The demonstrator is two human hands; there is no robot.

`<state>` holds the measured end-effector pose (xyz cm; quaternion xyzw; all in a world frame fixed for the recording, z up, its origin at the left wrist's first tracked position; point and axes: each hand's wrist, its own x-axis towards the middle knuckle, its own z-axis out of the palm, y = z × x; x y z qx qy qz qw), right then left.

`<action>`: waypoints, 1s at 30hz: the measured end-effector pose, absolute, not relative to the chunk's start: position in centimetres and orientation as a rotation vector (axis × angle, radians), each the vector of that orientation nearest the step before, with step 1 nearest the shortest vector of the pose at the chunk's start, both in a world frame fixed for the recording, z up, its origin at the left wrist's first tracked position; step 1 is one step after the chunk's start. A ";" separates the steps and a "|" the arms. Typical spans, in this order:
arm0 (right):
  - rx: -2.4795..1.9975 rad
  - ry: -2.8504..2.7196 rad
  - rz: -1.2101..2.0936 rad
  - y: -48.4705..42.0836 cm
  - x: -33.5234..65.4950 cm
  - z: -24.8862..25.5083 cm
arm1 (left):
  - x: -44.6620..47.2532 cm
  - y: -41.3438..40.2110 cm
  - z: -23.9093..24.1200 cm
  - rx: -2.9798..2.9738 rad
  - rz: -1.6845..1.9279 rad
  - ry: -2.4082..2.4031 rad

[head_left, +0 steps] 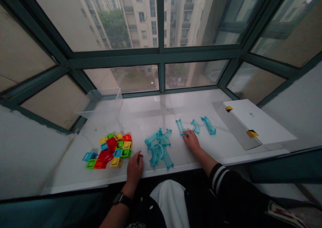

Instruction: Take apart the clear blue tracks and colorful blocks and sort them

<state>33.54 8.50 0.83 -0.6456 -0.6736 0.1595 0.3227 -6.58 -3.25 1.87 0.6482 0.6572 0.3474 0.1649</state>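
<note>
My right hand [191, 140] has its fingers closed on the near end of a straight, clear-blue track piece [179, 126] lying on the white sill. Just right of it are a small curved clear-blue track piece [195, 126] and a wider one [208, 125]. Left of that hand lies a loose pile of clear-blue track pieces [158, 147], curved and straight, some overlapping. My left hand [135, 166] rests near the front edge, between this pile and a group of coloured blocks [125, 153]. Its fingers are loosely bent and slightly apart, with nothing visible in them.
Red chute-like pieces [103, 158] lie among the coloured blocks at left. Behind them stands a clear plastic bin [108, 104]. A white box [256, 122] with black-and-yellow tape sits at right. Green-framed windows [161, 55] close off the back of the white sill [156, 105].
</note>
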 end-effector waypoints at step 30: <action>-1.923 -1.679 0.287 8.8 30.7 1.7 | -6.2 -3.3 2.5 1.894 0.951 1.869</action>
